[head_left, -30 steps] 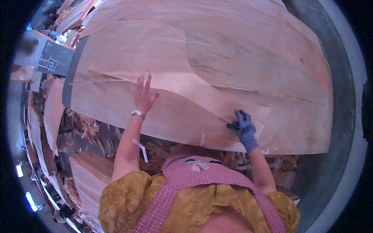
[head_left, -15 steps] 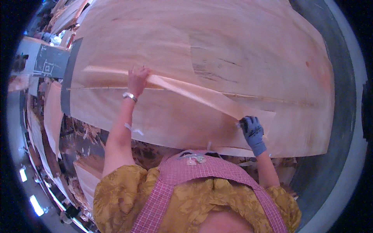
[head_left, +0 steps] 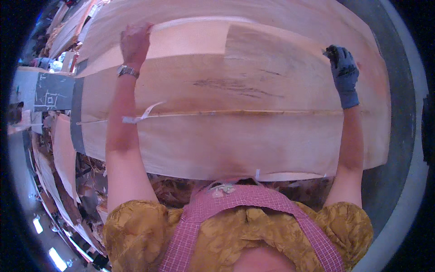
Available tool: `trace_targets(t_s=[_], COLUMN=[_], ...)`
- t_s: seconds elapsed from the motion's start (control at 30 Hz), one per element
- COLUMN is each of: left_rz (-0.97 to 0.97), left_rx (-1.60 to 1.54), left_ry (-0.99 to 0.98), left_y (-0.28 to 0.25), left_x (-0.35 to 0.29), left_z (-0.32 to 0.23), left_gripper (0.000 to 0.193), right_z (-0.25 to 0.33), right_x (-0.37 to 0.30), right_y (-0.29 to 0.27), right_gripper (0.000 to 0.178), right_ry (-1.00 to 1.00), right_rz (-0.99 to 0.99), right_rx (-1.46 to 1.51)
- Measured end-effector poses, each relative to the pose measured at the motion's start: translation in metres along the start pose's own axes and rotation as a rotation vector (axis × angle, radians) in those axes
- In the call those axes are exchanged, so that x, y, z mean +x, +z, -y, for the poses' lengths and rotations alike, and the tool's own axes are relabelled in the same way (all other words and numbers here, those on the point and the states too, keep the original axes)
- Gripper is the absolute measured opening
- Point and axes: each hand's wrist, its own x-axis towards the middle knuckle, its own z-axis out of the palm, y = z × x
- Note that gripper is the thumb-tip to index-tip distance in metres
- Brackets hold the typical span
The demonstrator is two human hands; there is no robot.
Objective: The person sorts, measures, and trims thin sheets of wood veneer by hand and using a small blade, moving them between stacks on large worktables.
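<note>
Veneer (head_left: 190,38) (pale) in gloved fingers (head_left: 335,52)

Shirt (head_left: 136,226): mustard, tonal leafy print, short full sleeves, loose cut. Apron (head_left: 244,199) over it: pink-red fine check, bib plus two wide straps (head_left: 181,240) in same cloth, one per shoulder. Small pale fittings (head_left: 224,188) at the bib's far edge, maybe clips or a tie; too blurry to say. Left wrist: silver watch (head_left: 128,71), metal band. White strip (head_left: 130,119) at left forearm. Right hand (head_left: 345,72): blue-grey knit glove (head_left: 348,90), black patches toward fingers.
</note>
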Motion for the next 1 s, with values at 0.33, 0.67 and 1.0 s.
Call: trace_targets(t_s=[0.33, 0.67, 1.0], left_rz=[0.051, 0.442, 0.657], left_rx=[-0.103, 0.08, -0.643], left_ry=[0.186, 0.095, -0.027], left_y=[0.065, 0.119, 0.045], left_x=[-0.127, -0.184, -0.13], left_z=[0.024, 0.102, -0.167], left_gripper=[0.038, 0.052, 0.044], right_z=[0.076, 0.181, 0.174], right_x=[-0.072, -0.084, -0.072], right_y=[0.085, 0.134, 0.115], right_gripper=[0.02, 0.021, 0.025], right_ry=[0.004, -0.075, 0.412], right_rz=[0.324, 0.531, 0.493], right_rx=[0.049, 0.161, 0.745])
